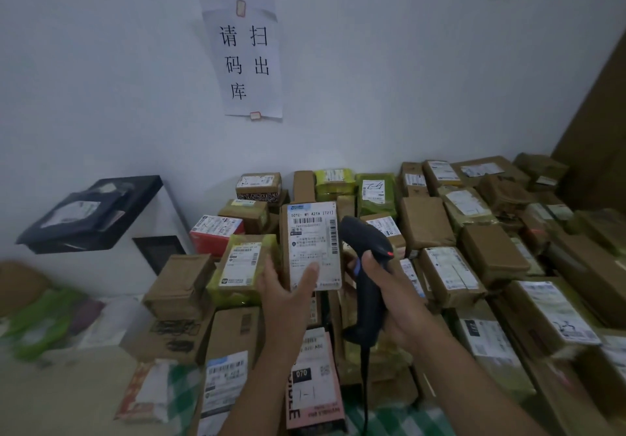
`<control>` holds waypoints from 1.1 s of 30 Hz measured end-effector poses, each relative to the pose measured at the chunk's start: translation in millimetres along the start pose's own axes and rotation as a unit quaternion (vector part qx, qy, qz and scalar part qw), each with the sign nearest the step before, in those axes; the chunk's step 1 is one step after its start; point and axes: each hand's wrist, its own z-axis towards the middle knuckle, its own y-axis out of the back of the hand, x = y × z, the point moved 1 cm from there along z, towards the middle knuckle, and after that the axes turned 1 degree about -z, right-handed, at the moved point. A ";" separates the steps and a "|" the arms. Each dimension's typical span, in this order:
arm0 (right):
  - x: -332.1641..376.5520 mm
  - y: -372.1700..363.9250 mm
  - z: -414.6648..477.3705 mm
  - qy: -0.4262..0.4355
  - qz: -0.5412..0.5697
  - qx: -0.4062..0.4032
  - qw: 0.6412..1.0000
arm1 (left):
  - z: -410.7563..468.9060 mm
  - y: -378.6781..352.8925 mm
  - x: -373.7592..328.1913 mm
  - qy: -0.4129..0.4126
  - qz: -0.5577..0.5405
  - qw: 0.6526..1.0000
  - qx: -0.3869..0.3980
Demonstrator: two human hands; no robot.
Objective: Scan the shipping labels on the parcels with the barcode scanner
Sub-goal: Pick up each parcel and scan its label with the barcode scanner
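My left hand (288, 295) holds a small brown parcel (313, 246) upright at centre, thumb lying across the lower part of its white shipping label (314, 232). Barcodes on the label face me. My right hand (389, 300) grips the handle of a black barcode scanner (367, 266), held just right of the parcel. The scanner's head sits beside the label's right edge with a small red light on its side, and its cable hangs down toward me.
Many labelled cardboard boxes (450, 276) and green-wrapped parcels (240, 266) lie packed together across the surface against a white wall. A pink box (313, 381) lies below my hands. A black shelf with a dark bag (91, 214) stands at left. Paper signs (247, 59) hang on the wall.
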 end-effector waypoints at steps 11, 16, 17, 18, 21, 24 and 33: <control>-0.3 6.1 -6.3 -0.021 0.027 0.009 0.999 | 4.8 18.9 6.4 0.103 -0.302 0.941 0.114; 2.3 4.2 -11.4 0.011 -0.207 0.049 0.977 | 13.3 66.7 18.1 0.096 -0.237 0.966 -0.048; 3.7 5.0 -13.2 0.018 -0.246 0.061 0.967 | 15.9 78.8 19.7 0.086 -0.202 0.973 -0.072; 5.1 5.6 -14.8 0.021 -0.273 0.073 0.959 | 17.9 90.6 21.3 0.076 -0.174 0.977 -0.093; 7.8 4.4 -19.9 0.028 -0.347 0.107 0.931 | 19.4 120.7 27.3 0.061 -0.129 0.982 -0.126; 5.3 -0.7 -25.8 0.028 -0.435 0.143 0.889 | 15.6 139.4 29.8 0.050 -0.100 0.985 -0.131; -3.8 -8.4 -35.8 0.025 -0.470 0.164 0.867 | 6.8 149.8 34.9 0.040 -0.110 0.986 -0.117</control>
